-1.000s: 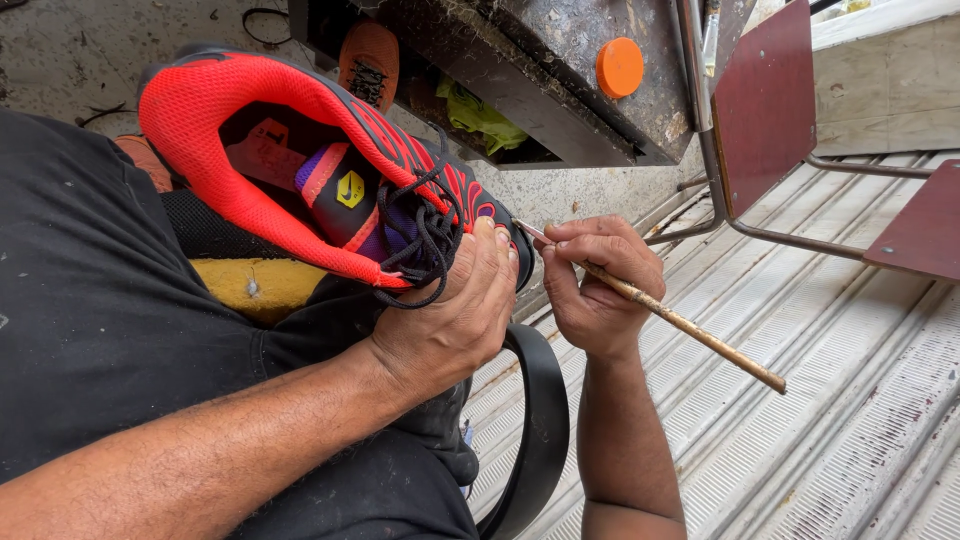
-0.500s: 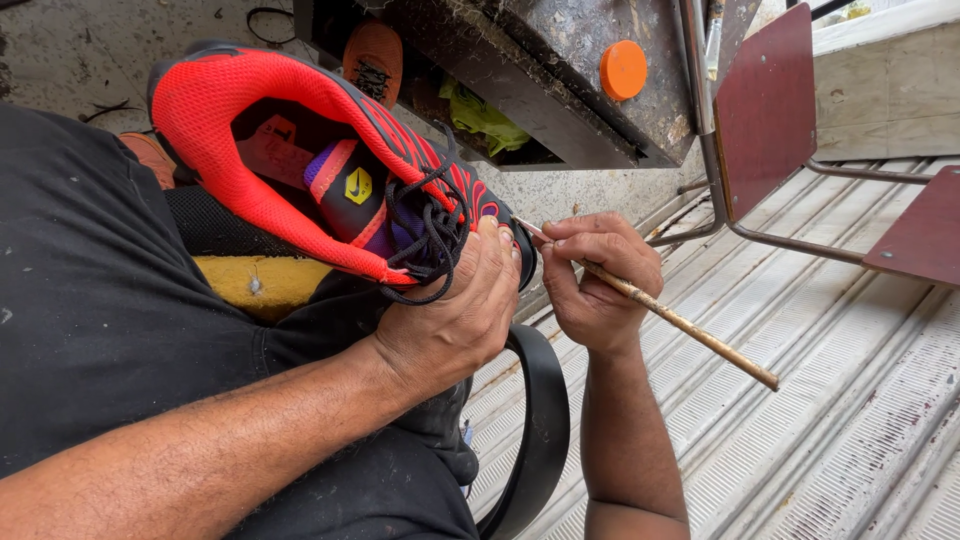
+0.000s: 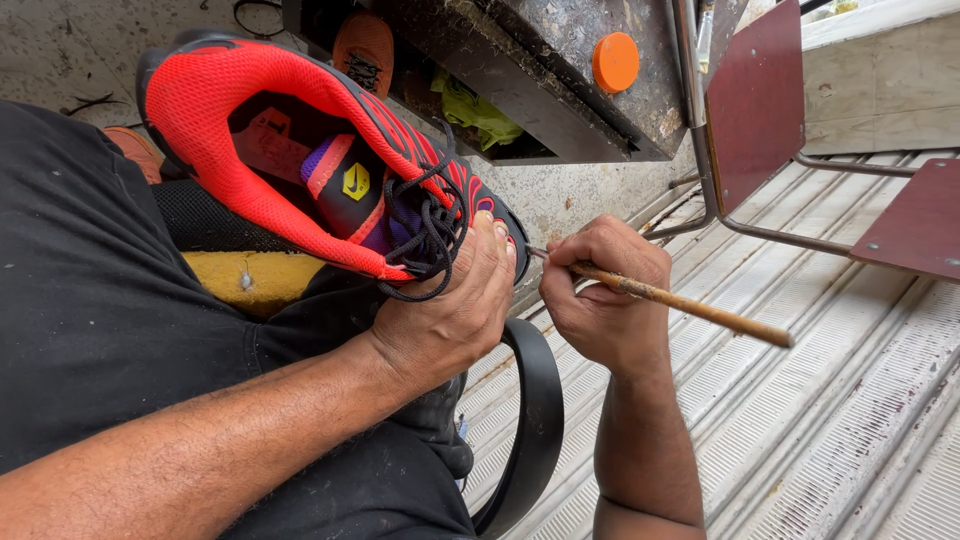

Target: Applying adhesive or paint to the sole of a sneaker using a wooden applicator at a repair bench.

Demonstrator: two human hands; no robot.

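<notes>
A red and black sports shoe [image 3: 300, 150] is held on the lap, its opening turned up and its toe pointing toward the ribbed metal floor [image 3: 830, 400]; the left hand [image 3: 450, 310] is wrapped over the toe end, its grip clamped on the shoe, with the loose black laces [image 3: 430, 230] lying just above the knuckles; the right hand [image 3: 600, 295] is closed, its grip clamped on a thin wooden-handled tool [image 3: 680, 302], whose metal tip is set against the shoe's toe beside the left fingertips; the handle slants out to the right over the floor; a black strap [image 3: 535, 420] is curved below the two hands, beside the dark trousers [image 3: 90, 320]; a yellow pad [image 3: 250, 278] is seen under the shoe; an orange round cap [image 3: 615, 62] is seen on a dark metal box [image 3: 560, 90] beyond; a dark red metal chair [image 3: 770, 110] stands on the floor at the right.
</notes>
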